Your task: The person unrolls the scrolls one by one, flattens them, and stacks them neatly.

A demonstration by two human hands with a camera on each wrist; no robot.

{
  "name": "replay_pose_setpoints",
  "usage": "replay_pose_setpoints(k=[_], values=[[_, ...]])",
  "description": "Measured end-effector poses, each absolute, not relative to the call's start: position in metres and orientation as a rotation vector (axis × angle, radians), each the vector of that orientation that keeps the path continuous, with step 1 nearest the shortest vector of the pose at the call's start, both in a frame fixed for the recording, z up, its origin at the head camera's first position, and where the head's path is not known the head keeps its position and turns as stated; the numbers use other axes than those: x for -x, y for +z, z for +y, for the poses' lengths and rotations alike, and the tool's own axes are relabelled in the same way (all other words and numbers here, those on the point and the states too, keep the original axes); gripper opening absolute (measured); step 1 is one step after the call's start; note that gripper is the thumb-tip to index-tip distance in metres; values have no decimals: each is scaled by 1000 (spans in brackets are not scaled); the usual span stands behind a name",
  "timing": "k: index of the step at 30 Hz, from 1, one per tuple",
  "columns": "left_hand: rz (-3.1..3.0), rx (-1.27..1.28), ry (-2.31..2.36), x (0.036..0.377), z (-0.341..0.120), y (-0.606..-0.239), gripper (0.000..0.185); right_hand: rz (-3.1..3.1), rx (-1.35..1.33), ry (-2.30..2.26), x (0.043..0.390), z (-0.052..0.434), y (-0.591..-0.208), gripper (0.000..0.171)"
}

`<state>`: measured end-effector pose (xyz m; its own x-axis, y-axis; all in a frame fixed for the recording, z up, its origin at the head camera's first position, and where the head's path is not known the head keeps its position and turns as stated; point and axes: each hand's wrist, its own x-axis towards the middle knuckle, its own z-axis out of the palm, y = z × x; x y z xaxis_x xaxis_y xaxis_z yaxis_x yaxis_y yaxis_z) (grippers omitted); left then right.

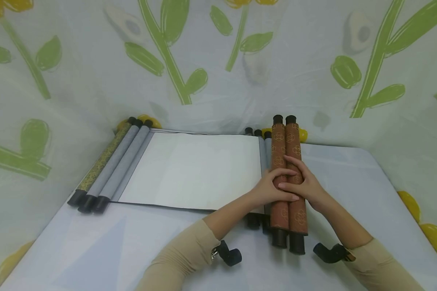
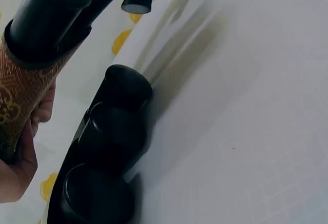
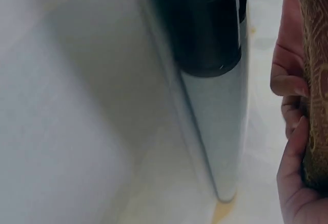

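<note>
A reddish-brown scroll [image 1: 296,214] with gold flower patterns shows in the head view as two rolls side by side with black end knobs. My left hand [image 1: 273,188] grips it from the left, fingers wrapped over the rolls. From the other side my right hand [image 1: 307,184] holds it, its fingers overlapping the left ones. The scroll's lower end is raised above the table in the left wrist view. Beneath and left of it lie spread scrolls, the top one showing a blank white sheet [image 1: 193,169]. Their right-hand rollers are partly hidden by the held scroll.
At the left lie two grey rollers [image 1: 124,165] and a yellow-green patterned roller [image 1: 103,161], all with black knobs. The white table [image 1: 346,178] meets a flower-print cloth backdrop [image 1: 218,89]. Black devices [image 1: 229,254] sit at both wrists.
</note>
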<state>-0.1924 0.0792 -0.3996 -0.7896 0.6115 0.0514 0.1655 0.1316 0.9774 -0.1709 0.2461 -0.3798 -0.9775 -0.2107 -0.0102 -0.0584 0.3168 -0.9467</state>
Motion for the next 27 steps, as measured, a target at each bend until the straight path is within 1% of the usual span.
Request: replay_pose_setpoints(k=[7,16,27], values=[[2007,-686,1809,195,70,-397,54,2422,219,-1772,180,232,-376,83],[1872,-699,1906,198,50,-394,58,2379,204,-1784,185,212,-372,84],[1900,-649,1907,196,25,-385,63,2217,249,-1862,189,204,-368,88]])
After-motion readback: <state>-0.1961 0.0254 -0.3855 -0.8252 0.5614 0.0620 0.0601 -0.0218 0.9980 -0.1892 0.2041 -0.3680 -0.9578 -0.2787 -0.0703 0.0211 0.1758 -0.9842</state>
